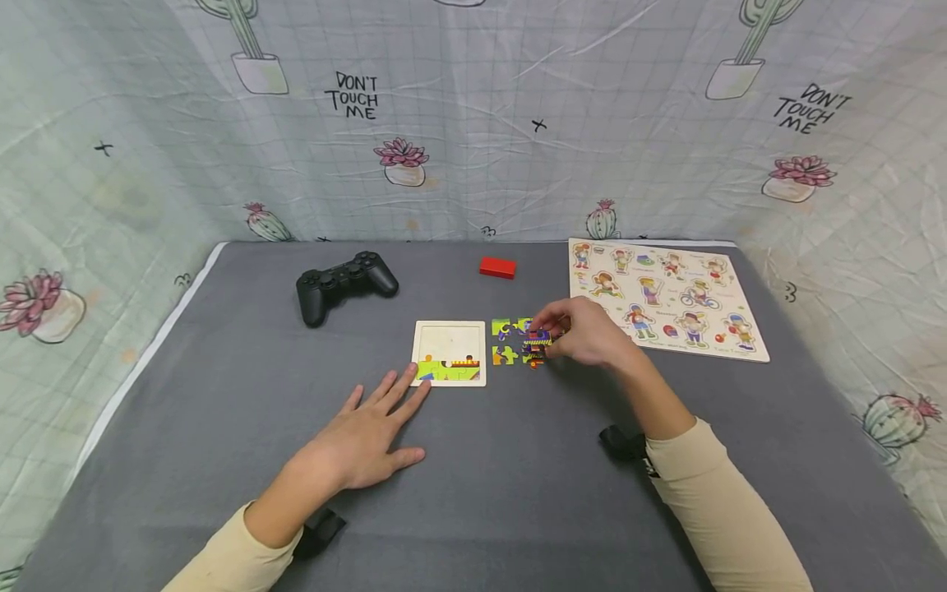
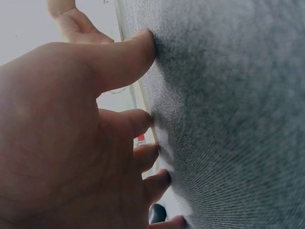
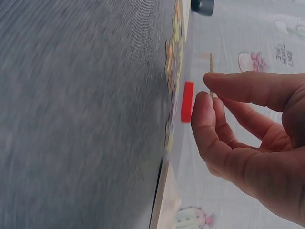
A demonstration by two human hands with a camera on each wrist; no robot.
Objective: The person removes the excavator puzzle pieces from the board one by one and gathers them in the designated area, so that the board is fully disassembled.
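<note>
My left hand [image 1: 362, 444] lies spread and flat on the table, its fingertips at the lower left corner of a small framed puzzle board [image 1: 449, 339]. A lower row of joined green and yellow pieces [image 1: 451, 372] fills the bottom of that board. In the head view my right hand [image 1: 592, 333] pinches a puzzle piece [image 3: 211, 62] between thumb and fingers; the right wrist view shows the piece edge-on, raised off the table. Loose puzzle pieces [image 1: 505, 355] lie just right of the board, partly hidden under the right hand.
A black game controller [image 1: 348, 284] lies at the back left. A red block [image 1: 498, 267] sits behind the loose pieces. At the back right is a large picture board [image 1: 666, 300] with cartoon children. A printed cloth [image 1: 473, 140] hangs behind the grey table [image 1: 473, 493].
</note>
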